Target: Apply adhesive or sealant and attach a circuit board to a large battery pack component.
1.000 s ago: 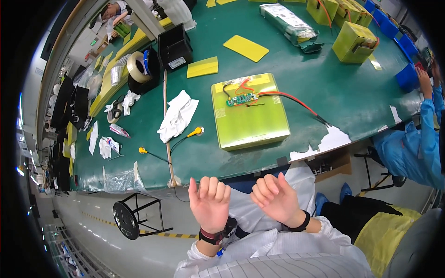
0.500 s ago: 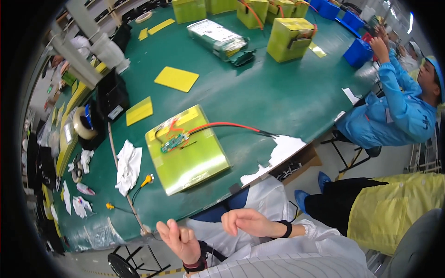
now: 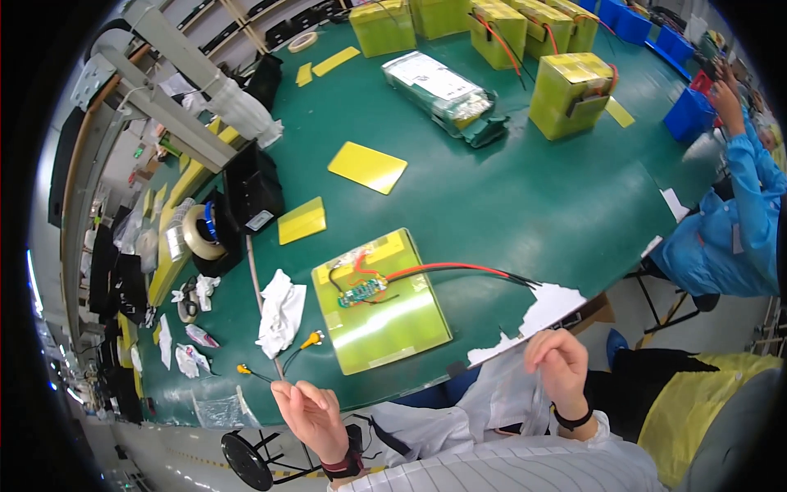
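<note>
My left hand [image 3: 313, 420] is over the table's near edge, beside a thin cord. Its fingers are loosely bent and apart, with nothing visible in them. At the front edge, further right, my right hand [image 3: 561, 369] has its fingers curled together. White garment cloth [image 3: 500, 398] rises close beneath them; whether they hold it is hidden. Ahead lies a flat yellow-green wrapped battery pack [image 3: 385, 320]. A green circuit board [image 3: 361, 292] rests on it, with red and black wires [image 3: 459, 267] running right. Neither hand touches the pack.
Crumpled white cloth [image 3: 281, 316] and yellow-ended clip leads [image 3: 311, 339] lie left of the pack. Yellow sheets [image 3: 367, 167], a plastic-wrapped package [image 3: 447, 97] and upright packs [image 3: 574, 94] are farther back. Tape rolls [image 3: 201, 231] stand by a black bin [image 3: 252, 189]. A person in blue [image 3: 730, 238] sits right.
My right hand has moved right and up to the table edge, with garment cloth raised beneath it. My left hand's fingers have loosened from a fist. The whole view has shifted.
</note>
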`<move>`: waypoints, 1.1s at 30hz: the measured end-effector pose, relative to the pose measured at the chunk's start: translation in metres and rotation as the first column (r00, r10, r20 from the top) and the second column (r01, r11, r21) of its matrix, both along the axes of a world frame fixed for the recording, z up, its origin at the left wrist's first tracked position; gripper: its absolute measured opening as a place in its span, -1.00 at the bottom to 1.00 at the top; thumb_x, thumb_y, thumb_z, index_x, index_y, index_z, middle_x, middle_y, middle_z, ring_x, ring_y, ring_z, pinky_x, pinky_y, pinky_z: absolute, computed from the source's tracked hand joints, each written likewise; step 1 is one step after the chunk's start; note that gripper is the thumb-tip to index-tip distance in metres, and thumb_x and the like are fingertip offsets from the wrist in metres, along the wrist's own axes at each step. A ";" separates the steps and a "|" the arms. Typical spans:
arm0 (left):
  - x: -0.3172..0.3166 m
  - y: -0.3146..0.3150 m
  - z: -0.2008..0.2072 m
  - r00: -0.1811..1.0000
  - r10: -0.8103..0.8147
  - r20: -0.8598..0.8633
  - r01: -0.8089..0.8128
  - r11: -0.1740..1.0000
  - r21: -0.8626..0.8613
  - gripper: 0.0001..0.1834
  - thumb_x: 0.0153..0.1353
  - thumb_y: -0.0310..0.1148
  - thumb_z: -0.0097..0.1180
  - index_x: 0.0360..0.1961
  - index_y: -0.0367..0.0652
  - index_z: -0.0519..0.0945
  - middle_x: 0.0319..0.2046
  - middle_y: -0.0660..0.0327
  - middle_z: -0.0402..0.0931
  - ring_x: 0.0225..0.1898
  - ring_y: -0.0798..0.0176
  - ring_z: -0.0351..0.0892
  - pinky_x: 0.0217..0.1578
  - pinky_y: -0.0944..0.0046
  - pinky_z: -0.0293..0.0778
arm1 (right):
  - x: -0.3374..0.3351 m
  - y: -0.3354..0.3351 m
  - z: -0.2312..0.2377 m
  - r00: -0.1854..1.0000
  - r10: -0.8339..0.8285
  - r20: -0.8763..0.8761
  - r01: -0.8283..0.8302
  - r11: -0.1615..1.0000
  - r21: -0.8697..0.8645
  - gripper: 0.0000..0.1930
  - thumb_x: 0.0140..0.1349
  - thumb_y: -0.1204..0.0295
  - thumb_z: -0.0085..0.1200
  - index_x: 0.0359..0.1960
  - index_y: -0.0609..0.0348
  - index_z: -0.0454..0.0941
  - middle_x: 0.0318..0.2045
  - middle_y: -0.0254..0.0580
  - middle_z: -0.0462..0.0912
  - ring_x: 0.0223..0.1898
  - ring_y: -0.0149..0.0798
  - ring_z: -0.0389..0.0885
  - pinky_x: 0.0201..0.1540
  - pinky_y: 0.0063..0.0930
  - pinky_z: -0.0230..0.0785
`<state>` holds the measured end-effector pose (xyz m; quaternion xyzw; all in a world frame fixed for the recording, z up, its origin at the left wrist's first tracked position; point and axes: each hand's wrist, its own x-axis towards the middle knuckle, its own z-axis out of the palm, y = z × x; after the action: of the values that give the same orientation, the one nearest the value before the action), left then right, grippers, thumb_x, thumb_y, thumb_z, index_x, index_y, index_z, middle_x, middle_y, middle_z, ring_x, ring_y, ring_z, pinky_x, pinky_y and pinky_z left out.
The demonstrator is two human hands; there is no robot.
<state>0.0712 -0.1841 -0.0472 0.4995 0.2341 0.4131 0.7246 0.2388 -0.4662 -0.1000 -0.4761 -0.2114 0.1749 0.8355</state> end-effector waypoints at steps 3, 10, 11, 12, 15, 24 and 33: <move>-0.003 0.024 0.012 0.995 0.061 -0.073 -0.052 0.992 0.114 -0.90 0.58 -0.38 -0.19 -0.15 -0.12 0.24 -0.50 0.17 0.40 -0.78 0.39 0.13 -0.72 0.44 0.10 | 0.014 -0.002 0.009 0.998 -0.063 0.026 0.066 0.993 -0.101 -0.77 0.50 0.39 0.05 -0.29 0.34 0.52 -0.40 -0.09 0.62 -0.37 -0.30 0.56 -0.24 -0.47 0.40; 0.007 0.070 0.057 0.964 0.082 -0.252 -0.022 0.973 0.231 -0.75 0.51 -0.45 -0.07 0.12 -0.31 0.35 -0.28 0.09 0.57 -0.44 0.30 0.52 -0.31 0.33 0.42 | 0.043 0.002 0.035 0.987 -0.144 0.073 0.158 0.950 -0.269 -0.92 0.40 0.55 0.13 -0.27 0.32 0.54 -0.38 -0.18 0.62 -0.37 -0.38 0.56 -0.25 -0.52 0.39; 0.013 0.076 0.061 0.941 0.070 -0.330 0.032 0.956 0.292 -0.78 0.50 -0.47 -0.06 0.08 -0.32 0.39 -0.25 0.09 0.58 -0.38 0.30 0.55 -0.26 0.33 0.44 | 0.047 0.004 0.038 0.980 -0.175 0.098 0.197 0.932 -0.304 -0.95 0.37 0.59 0.14 -0.26 0.32 0.54 -0.36 -0.20 0.62 -0.36 -0.39 0.55 -0.24 -0.54 0.39; 0.019 0.081 0.066 0.911 0.058 -0.407 0.093 0.935 0.342 -0.81 0.49 -0.49 -0.04 0.04 -0.34 0.42 -0.22 0.08 0.60 -0.31 0.30 0.58 -0.22 0.33 0.46 | 0.050 0.006 0.040 0.970 -0.208 0.124 0.239 0.909 -0.341 -0.96 0.34 0.63 0.15 -0.24 0.31 0.54 -0.34 -0.21 0.61 -0.35 -0.40 0.55 -0.23 -0.55 0.39; 0.040 0.093 0.077 0.842 0.002 -0.539 0.287 0.844 0.452 -0.81 0.41 -0.56 0.02 -0.02 -0.37 0.57 -0.14 0.05 0.64 -0.13 0.24 0.62 -0.02 0.28 0.48 | 0.059 0.014 0.044 0.960 -0.218 0.178 0.274 0.870 -0.410 -0.92 0.29 0.67 0.18 -0.22 0.32 0.56 -0.32 -0.23 0.61 -0.33 -0.41 0.55 -0.21 -0.56 0.39; 0.100 0.098 0.075 0.697 -0.052 -0.715 0.660 0.436 0.612 -0.63 0.30 -0.60 0.09 0.12 -0.25 0.65 0.14 0.07 0.62 0.13 -0.06 0.56 0.19 0.10 0.37 | 0.063 0.046 0.037 0.920 -0.237 0.312 0.374 0.768 -0.520 -0.86 0.43 0.52 0.10 -0.31 0.33 0.57 -0.43 -0.22 0.59 -0.44 -0.42 0.52 -0.35 -0.56 0.34; 0.104 0.101 0.061 0.690 -0.031 -0.723 0.652 0.461 0.602 -0.62 0.28 -0.62 0.06 0.11 -0.29 0.66 0.14 0.02 0.63 0.17 -0.09 0.58 0.23 0.05 0.36 | 0.067 0.068 0.010 0.763 -0.304 0.570 0.554 0.761 -0.337 -0.68 0.51 0.39 -0.01 -0.45 0.29 0.50 -0.58 -0.22 0.52 -0.55 -0.36 0.43 -0.44 -0.49 0.22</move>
<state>0.1755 -0.0835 0.0133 0.9225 0.1200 0.1153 0.3483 0.3058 -0.3984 -0.0899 -0.7344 -0.2424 -0.1054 0.6251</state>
